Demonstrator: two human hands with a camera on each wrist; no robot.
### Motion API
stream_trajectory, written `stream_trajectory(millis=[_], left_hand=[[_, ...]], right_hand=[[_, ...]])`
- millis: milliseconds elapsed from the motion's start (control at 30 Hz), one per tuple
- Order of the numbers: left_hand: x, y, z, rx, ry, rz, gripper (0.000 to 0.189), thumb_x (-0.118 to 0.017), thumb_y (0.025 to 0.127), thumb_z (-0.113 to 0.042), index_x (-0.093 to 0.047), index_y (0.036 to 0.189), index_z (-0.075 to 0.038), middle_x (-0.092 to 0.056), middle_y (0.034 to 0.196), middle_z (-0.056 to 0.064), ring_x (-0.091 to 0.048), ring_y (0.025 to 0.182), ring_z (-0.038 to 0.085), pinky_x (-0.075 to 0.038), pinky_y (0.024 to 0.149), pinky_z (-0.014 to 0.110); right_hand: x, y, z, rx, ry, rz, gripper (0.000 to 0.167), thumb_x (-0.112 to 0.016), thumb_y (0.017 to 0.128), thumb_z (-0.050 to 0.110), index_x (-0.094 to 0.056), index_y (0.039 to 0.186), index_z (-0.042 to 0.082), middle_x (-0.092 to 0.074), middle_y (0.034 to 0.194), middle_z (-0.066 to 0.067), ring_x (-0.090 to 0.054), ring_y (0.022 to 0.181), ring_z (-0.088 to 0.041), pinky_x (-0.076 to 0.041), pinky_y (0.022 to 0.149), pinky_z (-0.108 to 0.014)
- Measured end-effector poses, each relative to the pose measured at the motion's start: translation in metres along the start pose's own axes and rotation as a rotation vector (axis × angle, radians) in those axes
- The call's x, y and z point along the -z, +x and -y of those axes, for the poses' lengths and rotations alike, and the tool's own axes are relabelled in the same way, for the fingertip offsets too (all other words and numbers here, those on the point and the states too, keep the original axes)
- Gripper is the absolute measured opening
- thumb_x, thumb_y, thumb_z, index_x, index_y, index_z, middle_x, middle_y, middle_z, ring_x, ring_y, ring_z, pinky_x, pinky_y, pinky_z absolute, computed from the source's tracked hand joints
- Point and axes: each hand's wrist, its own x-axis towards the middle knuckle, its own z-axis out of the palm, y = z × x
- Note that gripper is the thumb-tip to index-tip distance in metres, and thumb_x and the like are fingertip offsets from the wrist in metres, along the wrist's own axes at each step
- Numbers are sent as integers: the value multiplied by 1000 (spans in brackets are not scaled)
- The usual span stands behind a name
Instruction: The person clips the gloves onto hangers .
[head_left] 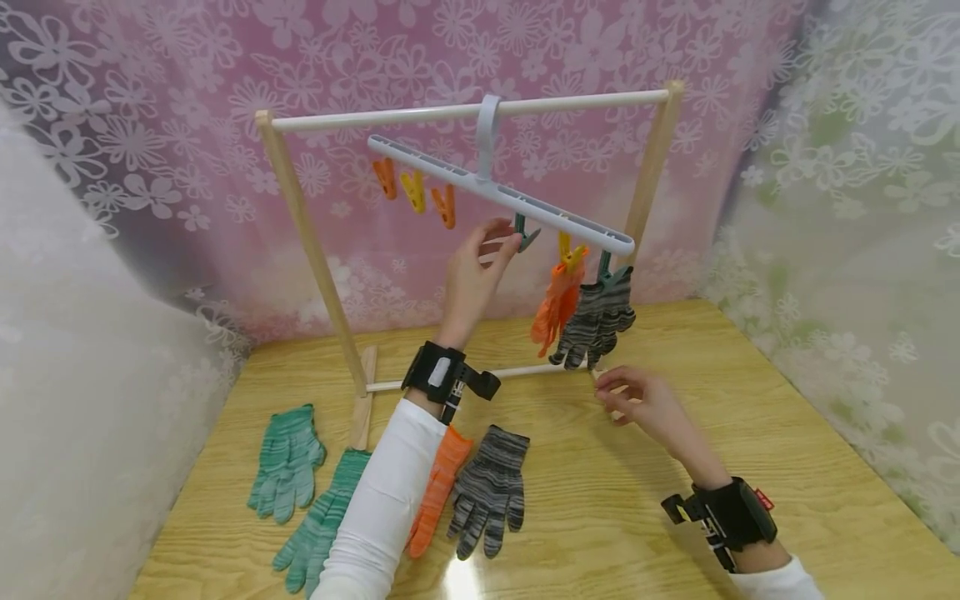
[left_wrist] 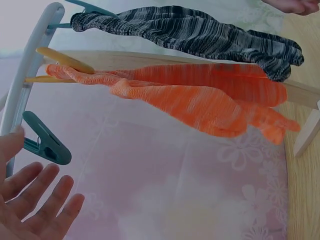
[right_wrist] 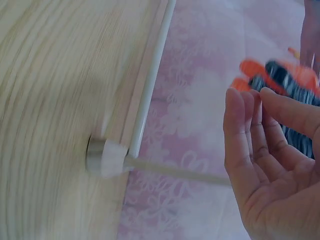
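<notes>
Four gloves [head_left: 491, 487] lie unclipped on the table [head_left: 570, 517]. Beyond, the loosely curled right hand [head_left: 647, 406] holds nothing; the left hand [head_left: 474, 271], fingers apart, grips nothing beside an empty green clip [left_wrist: 50, 142]. On the hanger [head_left: 555, 217], an orange glove [head_left: 555, 310] and a grey glove [head_left: 596, 321] already hang clipped.

A wood-grain table [head_left: 622, 517] bears a rack [head_left: 311, 246], its feet planted toward the back, while four gloves lie flat at the near left: a green glove [head_left: 287, 462], a second green glove [head_left: 324, 521], then an orange glove [head_left: 441, 493], partly hidden and seemingly touching the grey glove [head_left: 491, 487] alongside.
</notes>
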Motion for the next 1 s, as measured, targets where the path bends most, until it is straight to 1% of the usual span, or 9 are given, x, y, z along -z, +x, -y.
stream_trajectory(millis=[100, 200, 333, 433, 567, 733, 833, 933, 1000], left_hand=[[-1, 2, -1, -10, -5, 42, 42, -70, 99, -30, -62, 135, -11, -67, 129, 6, -67, 112, 21, -57, 93, 31], [-4, 4, -4, -18, 4, 57, 40, -72, 97, -28, -63, 132, -11, -69, 126, 6, -68, 110, 18, -57, 92, 29], [-9, 7, -7, -33, 22, 63, 37, -74, 95, -26, -65, 127, -8, -70, 121, 8, -70, 107, 18, -58, 90, 30], [-11, 7, -8, -51, 31, 58, 37, -75, 95, -25, -66, 125, -6, -70, 120, 10, -71, 105, 21, -59, 89, 34], [-13, 7, -10, -69, 46, 46, 36, -75, 95, -24, -66, 124, -4, -71, 117, 12, -71, 102, 22, -60, 88, 36], [-12, 6, -11, -67, 60, 34, 37, -75, 94, -24, -65, 124, -4, -72, 116, 12, -71, 101, 24, -60, 87, 36], [-10, 5, -12, -67, 62, 24, 37, -75, 95, -22, -65, 124, -3, -72, 116, 12, -71, 101, 26, -60, 86, 34], [-9, 4, -14, -70, 78, 23, 38, -75, 94, -22, -65, 126, -2, -72, 115, 13, -71, 101, 26, -60, 85, 32], [-9, 3, -14, -74, 90, 26, 39, -75, 95, -23, -65, 127, -3, -72, 115, 13, -71, 101, 25, -60, 85, 33]], right_hand=[[-11, 1, 9, 28, -37, 45, 22, -67, 99, 14, -68, 116, 0, -69, 105, -20, -68, 83, -23, -63, 65, -38], [-24, 4, 16, 70, -77, 82, 20, -68, 99, 13, -70, 114, 1, -70, 105, -15, -69, 84, -25, -62, 65, -33], [-42, 8, 23, 153, -142, 119, 18, -69, 98, 13, -71, 113, 3, -71, 107, -12, -70, 84, -22, -60, 64, -29], [-55, 14, 25, 241, -199, 150, 17, -70, 97, 12, -72, 111, 4, -72, 106, -10, -71, 87, -23, -59, 69, -30], [-72, 18, 28, 324, -274, 206, 18, -72, 95, 12, -72, 111, 5, -73, 107, -9, -71, 88, -24, -60, 74, -30], [-84, 18, 36, 322, -359, 275, 24, -74, 94, 17, -72, 115, 6, -72, 111, -9, -71, 87, -20, -59, 70, -25], [-89, 20, 39, 305, -380, 309, 28, -74, 94, 19, -72, 119, 6, -71, 113, -9, -71, 88, -19, -58, 71, -25], [-95, 24, 39, 293, -387, 326, 30, -74, 94, 20, -71, 121, 7, -70, 115, -9, -70, 90, -21, -57, 71, -25], [-100, 26, 37, 296, -417, 318, 30, -75, 94, 20, -71, 121, 8, -70, 115, -9, -70, 90, -22, -57, 71, -25]])
